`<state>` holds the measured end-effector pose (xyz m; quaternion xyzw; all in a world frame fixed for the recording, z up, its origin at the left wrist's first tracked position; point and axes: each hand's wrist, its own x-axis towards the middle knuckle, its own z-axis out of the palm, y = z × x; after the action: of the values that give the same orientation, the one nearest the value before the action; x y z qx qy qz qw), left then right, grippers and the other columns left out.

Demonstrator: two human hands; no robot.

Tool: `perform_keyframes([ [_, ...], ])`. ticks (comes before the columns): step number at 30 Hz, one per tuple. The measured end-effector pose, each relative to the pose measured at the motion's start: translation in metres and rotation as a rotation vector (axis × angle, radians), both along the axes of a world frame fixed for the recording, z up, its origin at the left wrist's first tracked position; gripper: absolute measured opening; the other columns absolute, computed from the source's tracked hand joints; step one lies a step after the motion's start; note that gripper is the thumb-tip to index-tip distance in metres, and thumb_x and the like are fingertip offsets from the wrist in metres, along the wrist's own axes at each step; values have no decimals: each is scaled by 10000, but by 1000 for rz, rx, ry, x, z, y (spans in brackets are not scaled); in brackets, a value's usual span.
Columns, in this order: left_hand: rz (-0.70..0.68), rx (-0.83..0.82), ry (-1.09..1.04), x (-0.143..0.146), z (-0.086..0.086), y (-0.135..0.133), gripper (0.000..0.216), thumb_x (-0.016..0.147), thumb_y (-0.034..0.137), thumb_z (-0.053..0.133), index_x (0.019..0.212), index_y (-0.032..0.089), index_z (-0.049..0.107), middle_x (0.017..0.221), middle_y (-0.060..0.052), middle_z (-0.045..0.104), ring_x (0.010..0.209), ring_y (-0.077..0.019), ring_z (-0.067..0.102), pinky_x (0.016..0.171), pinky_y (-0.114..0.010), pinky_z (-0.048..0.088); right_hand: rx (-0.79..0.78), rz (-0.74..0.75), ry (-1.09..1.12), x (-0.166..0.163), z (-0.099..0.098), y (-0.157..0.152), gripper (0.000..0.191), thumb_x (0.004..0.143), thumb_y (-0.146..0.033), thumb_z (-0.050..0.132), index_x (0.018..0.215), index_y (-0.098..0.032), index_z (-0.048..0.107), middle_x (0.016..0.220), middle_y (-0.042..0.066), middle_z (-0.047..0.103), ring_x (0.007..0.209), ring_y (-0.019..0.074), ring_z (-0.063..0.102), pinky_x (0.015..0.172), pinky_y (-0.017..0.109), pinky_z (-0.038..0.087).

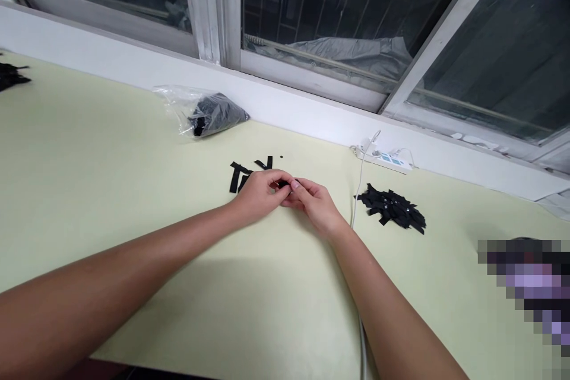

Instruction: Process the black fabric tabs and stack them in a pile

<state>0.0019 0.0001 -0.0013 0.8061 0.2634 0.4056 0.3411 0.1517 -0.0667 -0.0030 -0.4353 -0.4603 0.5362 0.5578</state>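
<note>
Holds a black piece [284, 183] between left hand [258, 193] and right hand [314, 202], fingers closed on it, low over the surface [133, 190]; likely best gripped near its ends, wrists resting; strips [238, 176] just beyond the fingers; pile [392, 208] rightward.

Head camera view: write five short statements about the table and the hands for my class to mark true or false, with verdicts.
1. The left hand and the right hand meet on a small black piece. True.
2. The pile of black pieces lies left of the left hand. False: it lies to the right of the right hand.
3. The plastic bag lies on the table, apart from both hands. True.
4. The power strip is black. False: it is white.
5. Loose black strips lie just beyond the left hand. True.
</note>
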Motion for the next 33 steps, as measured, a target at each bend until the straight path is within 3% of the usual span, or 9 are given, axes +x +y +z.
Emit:
perform_keyframes([
  [7, 38, -97, -12, 1, -1, 1, 182, 814, 250, 659, 976, 181, 705, 906, -13, 746, 791, -148, 680, 716, -247, 526, -34, -178, -73, 4, -7, 5, 453, 651, -513, 845, 942, -173, 776, 834, 52, 739, 709, 167, 678, 755, 365, 616],
  [12, 67, -109, 69, 0, -1, 4, 153, 826, 325, 663, 847, 181, 711, 815, -4, 732, 720, -146, 653, 661, -250, 489, -20, -306, -185, 7, -10, 5, 423, 671, -533, 819, 886, -172, 770, 769, 46, 720, 687, 169, 668, 710, 345, 610],
  [19, 74, -123, 53, -1, -1, 8, 169, 845, 329, 601, 847, 177, 675, 799, -7, 695, 729, -144, 608, 681, -264, 461, 46, -281, -332, 11, -11, 5, 370, 739, -547, 753, 816, -204, 637, 710, 0, 629, 673, 158, 615, 602, 287, 564],
  [21, 80, -201, 17, 0, 0, 8, 153, 823, 323, 606, 815, 174, 640, 741, -1, 653, 681, -135, 583, 631, -256, 448, 62, -263, -375, 11, -11, 5, 348, 768, -541, 722, 831, -215, 618, 728, -3, 624, 692, 164, 614, 601, 286, 554],
  [27, -34, -634, -99, 2, 2, 6, 79, 788, 245, 567, 738, 185, 564, 534, 27, 503, 495, -106, 474, 450, -225, 344, 136, -319, -578, 14, -14, 3, 258, 843, -470, 626, 954, -244, 680, 815, 18, 687, 729, 183, 632, 661, 313, 530],
  [33, -127, -743, -184, 1, 2, 8, 90, 768, 216, 578, 688, 178, 560, 553, -1, 519, 497, -112, 499, 434, -234, 374, 238, -373, -626, 13, -11, 0, 176, 861, -384, 601, 960, -254, 667, 876, 21, 710, 765, 188, 654, 758, 340, 527],
])
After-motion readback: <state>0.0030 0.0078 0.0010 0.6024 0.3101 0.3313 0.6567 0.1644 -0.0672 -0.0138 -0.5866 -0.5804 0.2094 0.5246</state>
